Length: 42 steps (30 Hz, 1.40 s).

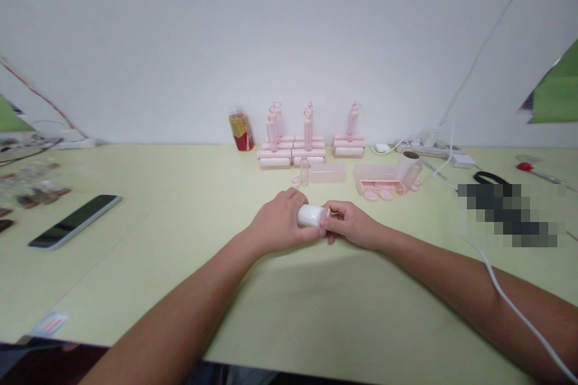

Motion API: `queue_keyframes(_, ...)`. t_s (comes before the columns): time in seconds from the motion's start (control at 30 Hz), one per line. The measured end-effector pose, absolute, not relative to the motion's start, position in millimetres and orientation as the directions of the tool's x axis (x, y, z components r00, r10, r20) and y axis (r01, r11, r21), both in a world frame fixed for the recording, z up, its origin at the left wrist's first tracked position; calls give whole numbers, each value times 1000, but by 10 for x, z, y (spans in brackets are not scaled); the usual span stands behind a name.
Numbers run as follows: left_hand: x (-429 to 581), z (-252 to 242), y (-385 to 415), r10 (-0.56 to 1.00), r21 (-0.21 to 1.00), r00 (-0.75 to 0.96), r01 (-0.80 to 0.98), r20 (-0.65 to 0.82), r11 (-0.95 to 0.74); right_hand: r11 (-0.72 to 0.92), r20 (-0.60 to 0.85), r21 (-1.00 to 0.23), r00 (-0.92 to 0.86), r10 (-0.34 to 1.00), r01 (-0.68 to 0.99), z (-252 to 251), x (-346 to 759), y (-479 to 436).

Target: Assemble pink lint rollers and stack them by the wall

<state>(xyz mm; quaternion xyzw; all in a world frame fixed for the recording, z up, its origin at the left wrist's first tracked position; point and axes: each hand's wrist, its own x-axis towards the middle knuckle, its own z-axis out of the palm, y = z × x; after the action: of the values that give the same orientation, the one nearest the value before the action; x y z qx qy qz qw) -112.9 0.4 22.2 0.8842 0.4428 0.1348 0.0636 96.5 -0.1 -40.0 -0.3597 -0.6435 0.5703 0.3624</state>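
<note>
Above the middle of the table, my left hand (282, 221) is wrapped round a white lint roller roll (309, 215), which lies nearly level. At the roll's right end my right hand (352, 222) pinches a small pink end cap (324, 217), its thumb and fingers closed against that end. My fingers partly hide the cap, so I cannot tell how far it sits in the roll. Just beyond my hands stand a clear pink tube handle (304, 172) and a pale pink cover (327, 173). Farther right lies an open pink roller case (378, 185) with round pink caps (385, 195) before it.
Finished-looking pink lint rollers (291, 153) line the wall beside a red and yellow bottle (241, 129). Another white roll (407, 162) stands at the right. A phone (74, 221) lies left. A white cable (510, 301) crosses my right forearm; a power strip (418, 148) sits behind.
</note>
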Motion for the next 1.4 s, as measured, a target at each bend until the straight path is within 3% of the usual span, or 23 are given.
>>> queue_keyframes(0.17, -1086, 221, -33, 835, 151, 531, 822, 147, -549, 111, 67, -992, -471, 880, 66, -452, 965, 18)
queue_keyframes(0.53, -1057, 206, -49, 818, 118, 561, 811, 124, -573, 71, 64, -997, -400, 914, 2, -493, 920, 18)
queue_keyframes(0.9, -1040, 243, -69, 808, 113, 578, 800, 116, -589, 317, 249, -938, -366, 897, 139, -427, 974, 16)
queue_keyframes(1.4, -1058, 253, -70, 805, 116, 583, 797, 109, -593, 448, 358, -860, -338, 871, 243, -440, 964, -1)
